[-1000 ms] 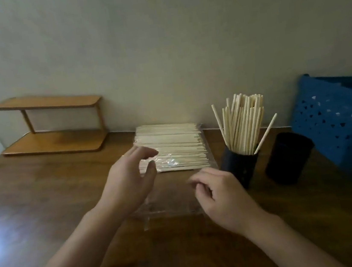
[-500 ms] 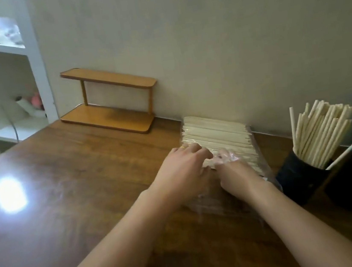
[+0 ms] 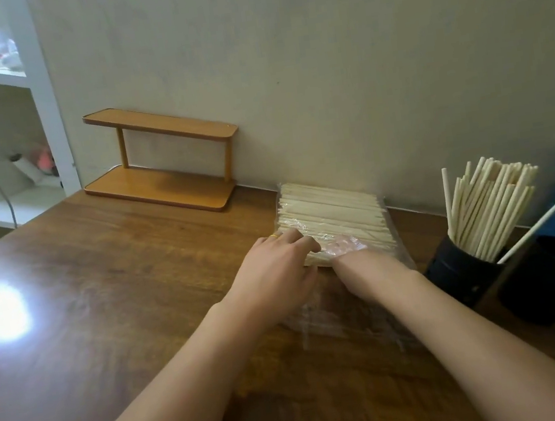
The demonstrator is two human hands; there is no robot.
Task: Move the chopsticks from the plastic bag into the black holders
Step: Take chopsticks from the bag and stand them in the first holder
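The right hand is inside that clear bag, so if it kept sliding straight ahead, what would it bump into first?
Most likely the chopsticks stacked in the plastic bag; the right hand already seems to touch their near ends.

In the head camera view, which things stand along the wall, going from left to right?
White shelf unit → small wooden rack → plastic bag of chopsticks → black holder full of chopsticks → empty black holder.

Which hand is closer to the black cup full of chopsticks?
Right. The right hand, inside the clear plastic bag, lies nearer the black cup full of chopsticks; the left hand rests farther left, at the bag's edge.
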